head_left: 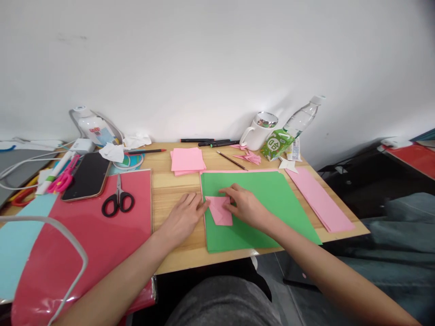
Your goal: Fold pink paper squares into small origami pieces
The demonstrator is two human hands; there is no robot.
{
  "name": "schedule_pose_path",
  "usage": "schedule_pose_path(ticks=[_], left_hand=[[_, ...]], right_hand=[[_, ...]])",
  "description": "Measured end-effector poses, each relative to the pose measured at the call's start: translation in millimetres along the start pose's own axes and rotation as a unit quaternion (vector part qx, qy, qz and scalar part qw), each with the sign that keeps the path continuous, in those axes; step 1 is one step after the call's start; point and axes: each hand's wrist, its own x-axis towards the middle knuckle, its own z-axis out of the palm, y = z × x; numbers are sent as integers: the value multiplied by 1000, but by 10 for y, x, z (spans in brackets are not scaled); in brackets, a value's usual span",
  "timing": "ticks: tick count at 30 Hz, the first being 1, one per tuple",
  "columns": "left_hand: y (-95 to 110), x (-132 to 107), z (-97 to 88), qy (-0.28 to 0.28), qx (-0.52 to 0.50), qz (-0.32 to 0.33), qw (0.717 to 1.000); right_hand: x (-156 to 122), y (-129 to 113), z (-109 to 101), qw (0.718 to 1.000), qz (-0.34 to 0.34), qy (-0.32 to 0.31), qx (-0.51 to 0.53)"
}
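Observation:
A small folded piece of pink paper (222,216) lies on a green sheet (265,235), near the sheet's left side. My right hand (247,206) is over its upper right part, with thumb and forefinger closed on the upper edge. To the left, my left hand (183,215) rests on the table with its fingers apart from the paper. Its thumb reaches across and touches the paper's upper left corner. The right fingertips cover part of the fold.
Pink squares (188,160) are stacked behind the hands; long pink strips (321,199) lie right. Black scissors (118,199) and a phone (87,176) sit left on a red folder (91,244). Pens (217,142), a white mug (258,132), a green carton (276,144) and a bottle (304,117) line the wall.

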Motion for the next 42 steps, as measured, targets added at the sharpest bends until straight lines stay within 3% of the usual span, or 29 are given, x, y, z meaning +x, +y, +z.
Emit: schedule_pose_path(ticks=[4, 8, 11, 21, 27, 36, 42], left_hand=[[-10, -36, 54, 9, -29, 7, 999], [-11, -79, 125, 7, -82, 78, 993], [-2, -86, 148, -4, -102, 80, 992], [19, -36, 68, -39, -91, 71, 993], [25, -21, 29, -15, -112, 57, 992], [46, -15, 42, -23, -97, 59, 993], [64, 10, 26, -30, -95, 53, 994]], right_hand=[[-30, -68, -29, 995, 74, -34, 63], [-75, -97, 9, 993, 85, -5, 86], [-111, -100, 67, 993, 81, 29, 80], [-213, -71, 358, 985, -6, 160, 62], [-240, -15, 445, 976, -71, 199, 55], [-219, -42, 440, 970, -134, 197, 55], [-239, -47, 357, 968, -188, 146, 75]])
